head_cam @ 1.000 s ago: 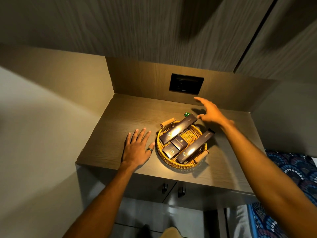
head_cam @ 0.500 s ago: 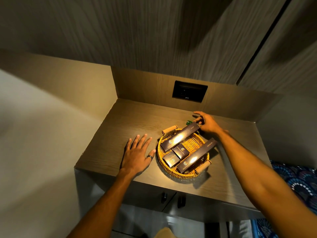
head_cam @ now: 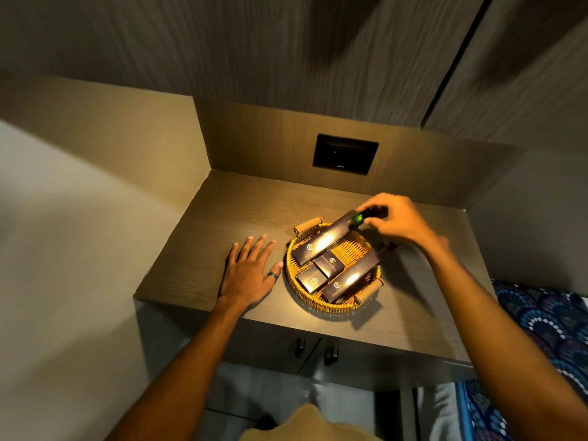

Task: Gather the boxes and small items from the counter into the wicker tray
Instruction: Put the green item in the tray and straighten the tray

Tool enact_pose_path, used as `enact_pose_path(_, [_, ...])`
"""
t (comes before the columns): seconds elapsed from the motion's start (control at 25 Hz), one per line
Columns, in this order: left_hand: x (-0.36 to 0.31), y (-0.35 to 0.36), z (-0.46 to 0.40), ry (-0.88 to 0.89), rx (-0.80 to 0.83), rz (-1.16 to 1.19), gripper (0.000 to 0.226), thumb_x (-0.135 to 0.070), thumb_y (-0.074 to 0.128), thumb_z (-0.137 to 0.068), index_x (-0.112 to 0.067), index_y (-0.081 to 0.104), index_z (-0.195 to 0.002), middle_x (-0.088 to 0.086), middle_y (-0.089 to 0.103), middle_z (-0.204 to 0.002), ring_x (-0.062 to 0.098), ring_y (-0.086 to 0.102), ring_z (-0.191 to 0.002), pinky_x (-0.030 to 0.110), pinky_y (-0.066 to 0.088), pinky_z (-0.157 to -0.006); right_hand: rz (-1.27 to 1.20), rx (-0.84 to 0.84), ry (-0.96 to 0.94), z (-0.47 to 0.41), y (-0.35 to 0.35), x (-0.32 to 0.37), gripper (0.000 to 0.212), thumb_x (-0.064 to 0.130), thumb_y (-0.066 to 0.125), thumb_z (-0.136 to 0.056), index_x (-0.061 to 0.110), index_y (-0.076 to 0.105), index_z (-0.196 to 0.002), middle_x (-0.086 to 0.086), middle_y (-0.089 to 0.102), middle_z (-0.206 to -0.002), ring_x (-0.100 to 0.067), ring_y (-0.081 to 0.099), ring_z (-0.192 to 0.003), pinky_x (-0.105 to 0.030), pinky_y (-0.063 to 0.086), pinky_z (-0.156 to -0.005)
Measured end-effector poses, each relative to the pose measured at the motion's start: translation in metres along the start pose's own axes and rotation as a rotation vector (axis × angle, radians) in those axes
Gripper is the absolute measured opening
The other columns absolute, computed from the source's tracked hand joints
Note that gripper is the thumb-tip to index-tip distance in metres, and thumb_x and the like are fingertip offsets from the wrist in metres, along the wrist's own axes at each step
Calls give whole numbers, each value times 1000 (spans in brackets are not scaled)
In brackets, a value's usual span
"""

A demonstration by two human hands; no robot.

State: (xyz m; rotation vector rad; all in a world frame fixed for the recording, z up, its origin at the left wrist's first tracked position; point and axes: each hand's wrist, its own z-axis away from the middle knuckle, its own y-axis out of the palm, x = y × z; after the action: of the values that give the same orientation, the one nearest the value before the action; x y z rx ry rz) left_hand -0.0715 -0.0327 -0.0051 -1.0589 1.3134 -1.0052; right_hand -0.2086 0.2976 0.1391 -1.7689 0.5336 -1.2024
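A round wicker tray (head_cam: 294, 278) with two wooden handles sits on the counter (head_cam: 219, 224). Inside lie two long dark boxes, one at the back (head_cam: 324, 241) and one at the front right (head_cam: 351, 280), with two small dark boxes (head_cam: 329, 265) (head_cam: 310, 280) between them. My right hand (head_cam: 397, 219) hovers over the tray's back rim, fingers closed on a small green item (head_cam: 358, 219). My left hand (head_cam: 251, 272) rests flat on the counter just left of the tray, fingers spread, a ring on the thumb.
A dark socket plate (head_cam: 345, 154) is set in the back panel. Walls enclose the counter at the left and back. Two cabinet handles (head_cam: 315, 348) sit below the front edge. A patterned blue fabric (head_cam: 541, 338) lies at the lower right.
My right hand reached to the green item behind the tray, closed on it and lifted it over the tray's back rim. The left hand stayed flat on the counter.
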Motion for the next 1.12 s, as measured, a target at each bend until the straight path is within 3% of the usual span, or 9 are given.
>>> enact_pose_path(0.12, [6, 1, 4, -26, 16, 18, 67, -65, 21, -104, -36, 13, -165, -4, 9, -175, 22, 1, -161, 52, -1, -129, 161, 257, -124, 4, 21, 27, 36, 7, 73, -83, 15, 76, -118, -5, 74, -118, -20, 69, -110, -26, 53, -95])
enact_pose_path(0.24, [-2, 10, 14, -38, 40, 46, 67, -64, 20, -105, -36, 12, -165, -3, 9, -175, 22, 0, -161, 51, -2, -130, 343, 386, -110, 13, 36, 32, 42, 8, 73, -80, 17, 72, -122, -5, 69, -125, -23, 66, -116, -39, 57, -99])
enact_pose_path(0.68, [-15, 9, 25, -13, 61, 38, 67, -63, 20, -106, -34, 10, -165, -2, 6, -175, 24, 0, -161, 52, -2, -130, 349, 378, -27, 42, 47, 30, 49, 8, 77, -83, 15, 67, -130, -6, 67, -126, -23, 66, -118, -33, 57, -98])
enact_pose_path(0.84, [-16, 5, 24, -5, 70, 57, 65, -60, 23, -107, -33, 12, -165, -2, 7, -175, 24, -1, -161, 51, -4, -129, 344, 298, 37, 48, 34, 35, 61, 9, 76, -84, 15, 58, -142, -8, 62, -138, -26, 59, -130, -38, 51, -108])
enact_pose_path(0.96, [-29, -5, 12, -86, 67, 227, 58, -46, 34, -110, -27, 23, -164, 1, 15, -174, 24, 3, -161, 51, -1, -130, 386, 29, 143, 67, 31, 43, 51, 26, 62, -95, 20, 52, -146, -5, 58, -145, -27, 51, -139, -46, 41, -114])
enact_pose_path(1.04, [-41, -20, -6, -104, -4, 348, 55, -36, 37, -111, -20, 27, -162, 6, 20, -173, 27, 8, -160, 51, 6, -130, 275, -150, 313, 93, 55, 60, 53, 37, 52, -101, 19, 46, -151, -9, 43, -160, -31, 35, -153, -51, 26, -125])
enact_pose_path(1.12, [-51, -38, -28, 30, -51, 338, 58, -33, 38, -110, -17, 23, -163, 8, 15, -173, 27, 6, -161, 49, 4, -130, 214, -166, 469, 121, 92, 83, 67, 51, 41, -103, 21, 28, -161, -13, 13, -173, -34, 7, -163, -55, 2, -127])
